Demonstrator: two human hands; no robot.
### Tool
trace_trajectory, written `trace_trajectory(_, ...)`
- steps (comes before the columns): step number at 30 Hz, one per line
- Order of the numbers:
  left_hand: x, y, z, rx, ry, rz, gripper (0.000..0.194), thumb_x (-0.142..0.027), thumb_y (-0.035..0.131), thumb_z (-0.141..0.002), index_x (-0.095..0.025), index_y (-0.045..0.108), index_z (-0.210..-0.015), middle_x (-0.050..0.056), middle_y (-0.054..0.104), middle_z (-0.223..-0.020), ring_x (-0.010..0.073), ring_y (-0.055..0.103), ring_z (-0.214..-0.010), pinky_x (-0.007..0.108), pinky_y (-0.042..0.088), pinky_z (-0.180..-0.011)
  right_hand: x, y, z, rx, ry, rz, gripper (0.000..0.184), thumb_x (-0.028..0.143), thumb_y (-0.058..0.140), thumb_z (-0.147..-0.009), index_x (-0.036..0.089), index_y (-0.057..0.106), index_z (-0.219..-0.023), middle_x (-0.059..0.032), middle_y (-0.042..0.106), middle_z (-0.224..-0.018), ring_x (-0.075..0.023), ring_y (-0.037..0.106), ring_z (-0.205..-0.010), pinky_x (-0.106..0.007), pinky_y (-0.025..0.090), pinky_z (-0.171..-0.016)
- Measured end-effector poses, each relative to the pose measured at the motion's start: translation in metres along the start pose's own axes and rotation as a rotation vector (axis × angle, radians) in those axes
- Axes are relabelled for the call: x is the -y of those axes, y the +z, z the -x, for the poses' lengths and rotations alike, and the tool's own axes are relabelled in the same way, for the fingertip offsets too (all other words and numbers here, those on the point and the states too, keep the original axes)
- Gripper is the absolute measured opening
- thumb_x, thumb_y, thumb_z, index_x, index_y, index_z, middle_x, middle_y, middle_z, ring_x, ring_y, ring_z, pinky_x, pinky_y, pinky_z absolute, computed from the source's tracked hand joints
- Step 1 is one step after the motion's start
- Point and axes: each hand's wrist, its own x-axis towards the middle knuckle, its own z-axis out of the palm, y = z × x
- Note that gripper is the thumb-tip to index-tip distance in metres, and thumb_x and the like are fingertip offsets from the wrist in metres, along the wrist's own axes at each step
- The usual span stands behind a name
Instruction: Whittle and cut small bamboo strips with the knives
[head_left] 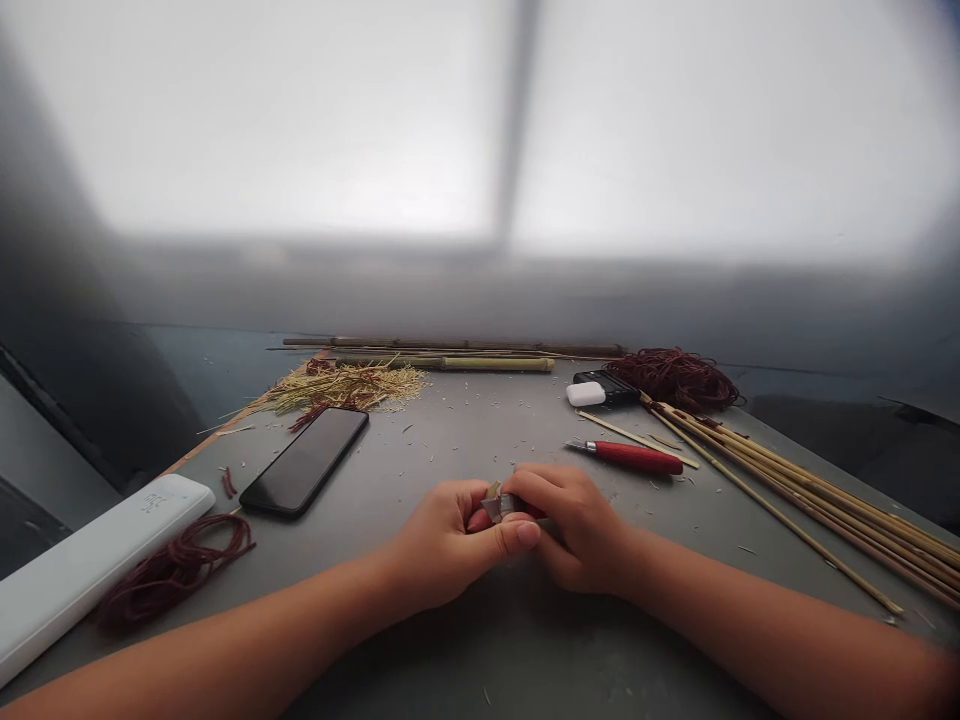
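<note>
My left hand [442, 540] and my right hand [577, 525] meet at the near middle of the grey table, fingers closed and touching. Between the fingertips shows a small metal-grey piece [506, 504], gripped by my right hand; its kind is mostly hidden. A short tan sliver [492, 490], looking like bamboo, pokes up at the left fingertips. My left thumb lies stretched across the front of both. Just beyond my right hand rests a red-handled carving knife [637, 457], blade pointing left, beside a thin split strip [622, 433].
On the left lie a white power bank [97, 560], dark red cord [176, 570], a black phone [307, 462] and pale shavings [352, 385]. Bamboo poles [495, 364] line the back. Bamboo sticks [810, 490], a cord heap [679, 380] and a white earbud case [585, 394] are right.
</note>
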Motion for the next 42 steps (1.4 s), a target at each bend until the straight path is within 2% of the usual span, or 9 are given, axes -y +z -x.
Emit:
trace_trajectory(17, 0.000, 0.002, 0.003, -0.103, 0.013, -0.061, 0.059, -0.056, 0.071, -0.076, -0.023, 0.026, -0.059, -0.009, 0.022, -0.056, 0.0089, 0.019, -0.055, 0.027, 0.015, -0.049, -0.002, 0.002, 0.002, -0.047, 0.027, 0.064, 0.014, 0.023, 0.044, -0.088, 0.022, 0.045, -0.075, 0.0028, 0.048, -0.062, -0.0124, 0.040, -0.052, -0.025, 0.028, -0.051)
trace_trajectory(21, 0.001, 0.003, 0.001, -0.136, 0.031, -0.050, 0.058, -0.059, 0.069, -0.077, -0.023, 0.027, -0.059, -0.009, 0.022, -0.056, 0.0090, 0.018, -0.054, 0.027, 0.016, -0.049, -0.002, 0.003, 0.001, -0.082, 0.026, 0.127, 0.014, 0.023, 0.044, -0.090, 0.021, 0.046, -0.076, 0.0024, 0.050, -0.062, -0.0125, 0.041, -0.053, -0.024, 0.028, -0.051)
trace_trajectory(27, 0.007, 0.005, -0.002, -0.229, 0.003, -0.042, 0.064, -0.067, 0.067, -0.076, -0.023, 0.023, -0.059, -0.010, 0.019, -0.055, 0.0088, 0.015, -0.053, 0.027, 0.014, -0.048, -0.005, 0.005, 0.002, -0.187, 0.129, 0.195, 0.017, 0.025, 0.045, -0.094, 0.021, 0.049, -0.078, 0.0020, 0.052, -0.063, -0.0125, 0.043, -0.052, -0.024, 0.030, -0.051)
trace_trajectory(29, 0.008, 0.004, -0.003, -0.204, 0.018, -0.005, 0.064, -0.067, 0.069, -0.074, -0.023, 0.025, -0.061, -0.010, 0.022, -0.057, 0.0086, 0.017, -0.054, 0.026, 0.016, -0.048, -0.005, 0.005, 0.002, -0.157, 0.128, 0.151, 0.017, 0.026, 0.044, -0.094, 0.021, 0.049, -0.078, 0.0015, 0.052, -0.064, -0.0128, 0.044, -0.054, -0.024, 0.031, -0.052)
trace_trajectory(34, 0.010, 0.002, -0.002, -0.132, 0.028, 0.005, 0.060, -0.069, 0.070, -0.072, -0.023, 0.033, -0.066, -0.010, 0.028, -0.059, 0.0087, 0.022, -0.056, 0.026, 0.020, -0.049, -0.002, 0.002, 0.001, 0.019, 0.084, 0.020, 0.017, 0.026, 0.042, -0.092, 0.021, 0.050, -0.078, 0.0000, 0.055, -0.066, -0.0134, 0.045, -0.055, -0.025, 0.032, -0.053)
trace_trajectory(42, 0.009, 0.002, -0.001, -0.046, 0.040, 0.032, 0.055, -0.064, 0.069, -0.076, -0.022, 0.034, -0.067, -0.009, 0.030, -0.061, 0.0089, 0.023, -0.057, 0.026, 0.019, -0.049, -0.003, 0.000, 0.000, 0.071, 0.050, -0.020, 0.016, 0.027, 0.041, -0.090, 0.021, 0.050, -0.077, -0.0013, 0.056, -0.067, -0.0145, 0.044, -0.056, -0.026, 0.032, -0.053)
